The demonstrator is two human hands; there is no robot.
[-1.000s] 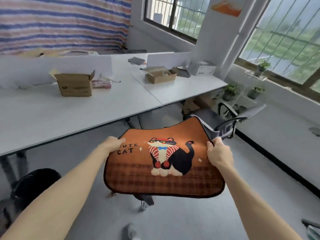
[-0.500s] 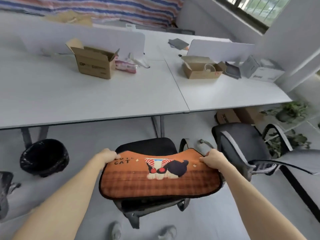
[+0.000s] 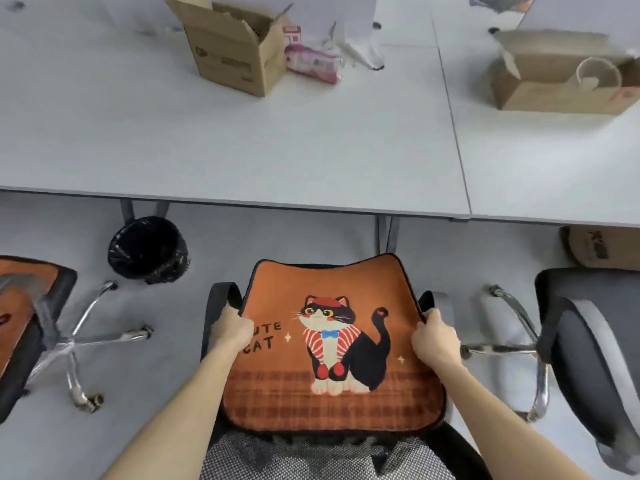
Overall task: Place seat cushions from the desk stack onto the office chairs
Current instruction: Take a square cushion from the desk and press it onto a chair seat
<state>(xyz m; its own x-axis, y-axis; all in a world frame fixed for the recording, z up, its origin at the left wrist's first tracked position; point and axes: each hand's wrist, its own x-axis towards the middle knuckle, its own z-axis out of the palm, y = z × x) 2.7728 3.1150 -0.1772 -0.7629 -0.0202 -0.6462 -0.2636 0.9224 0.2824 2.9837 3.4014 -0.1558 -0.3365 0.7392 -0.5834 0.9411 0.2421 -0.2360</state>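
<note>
Cushion (image 3: 332, 348) (on chair (image 3: 221, 303)) gripped at both sides.

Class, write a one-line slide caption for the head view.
Left hand and right hand grip an orange cat cushion by its sides between the armrests of an office chair.

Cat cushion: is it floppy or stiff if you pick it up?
Probably bendy: the cat cushion looks thin and its far edge curves. Likely light, since the left hand and right hand grip only its side edges. Fuzzy fabric shouldn't slip.
</note>
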